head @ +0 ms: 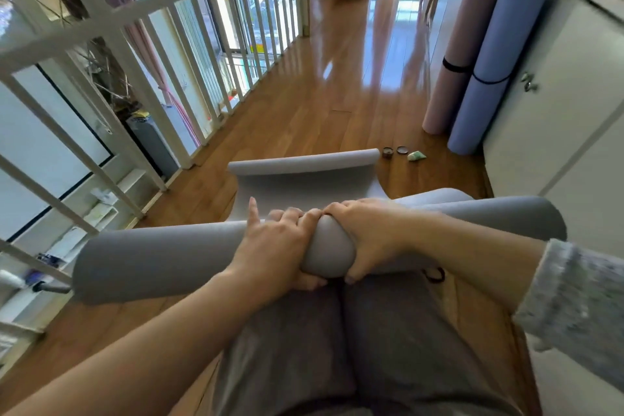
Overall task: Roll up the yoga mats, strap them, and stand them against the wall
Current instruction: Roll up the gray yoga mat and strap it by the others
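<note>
Grey mat (169, 260) lies rolled on the floor (304, 111), left of the cabinet (557, 111); short tail not yet rolled. Left hand (277, 246) and right hand (364, 240): fingers curled tight round the roll's middle. Judgement: squeeze evenly, keep ends square, roll the tail in before strapping.

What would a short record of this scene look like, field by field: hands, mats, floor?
left hand: grips the grey mat roll at its middle
right hand: grips the same roll, touching the left
grey mat: partly rolled; the rest lies on the wooden floor, far end curled
finished: pink mat and blue mat, strapped, upright against the white cabinet
floor extras: two small tins, pale tube
</note>
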The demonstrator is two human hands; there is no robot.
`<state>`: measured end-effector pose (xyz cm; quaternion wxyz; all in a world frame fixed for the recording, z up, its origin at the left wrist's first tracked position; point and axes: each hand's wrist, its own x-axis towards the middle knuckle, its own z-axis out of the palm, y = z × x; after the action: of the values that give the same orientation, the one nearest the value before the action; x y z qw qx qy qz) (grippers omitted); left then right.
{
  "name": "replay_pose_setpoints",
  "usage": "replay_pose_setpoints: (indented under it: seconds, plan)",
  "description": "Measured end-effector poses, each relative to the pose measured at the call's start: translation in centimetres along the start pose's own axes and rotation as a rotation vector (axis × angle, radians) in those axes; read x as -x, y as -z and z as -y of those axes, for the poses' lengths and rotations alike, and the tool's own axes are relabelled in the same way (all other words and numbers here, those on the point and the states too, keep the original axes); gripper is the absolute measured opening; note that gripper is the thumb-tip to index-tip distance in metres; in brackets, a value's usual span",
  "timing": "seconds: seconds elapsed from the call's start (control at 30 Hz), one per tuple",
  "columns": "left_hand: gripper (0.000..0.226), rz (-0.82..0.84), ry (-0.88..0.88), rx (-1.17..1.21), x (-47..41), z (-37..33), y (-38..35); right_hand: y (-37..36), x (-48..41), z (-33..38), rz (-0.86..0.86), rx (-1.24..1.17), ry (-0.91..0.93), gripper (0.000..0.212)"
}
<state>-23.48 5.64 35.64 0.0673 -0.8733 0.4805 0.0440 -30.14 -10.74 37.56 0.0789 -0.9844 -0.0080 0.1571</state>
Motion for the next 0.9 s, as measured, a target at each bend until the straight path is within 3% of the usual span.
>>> replay_pose_setpoints:
  seconds: [0.07,0.17,0.3,0.5,0.77,0.9]
  plan:
    - [0.099,0.047,-0.001,0.073,-0.8,0.9,0.8,0.0,0.1,0.2,-0.054,0.066,-0.007,0.093]
    - [0.1,0.117,-0.006,0.137,-1.7,1.7,1.1,-2.7,1.1,1.3,-0.286,0.318,-0.024,0.107]
    - [0.099,0.18,-0.031,0.176,-2.9,2.2,1.5,-4.6,0.4,0.5,-0.446,0.271,-0.049,0.096]
    - [0.095,-0.089,0.034,-0.094,-0.1,-0.1,-0.5,-4.7,0.3,0.4,-0.432,0.284,-0.056,0.092]
    - [0.094,-0.11,0.043,-0.075,0.9,0.4,5.2,2.2,2.9,2.1,-0.435,0.324,0.034,0.08]
    - [0.096,-0.097,0.007,-0.145,4.0,-1.3,5.6,1.6,6.3,3.4,-0.402,0.341,0.055,0.081]
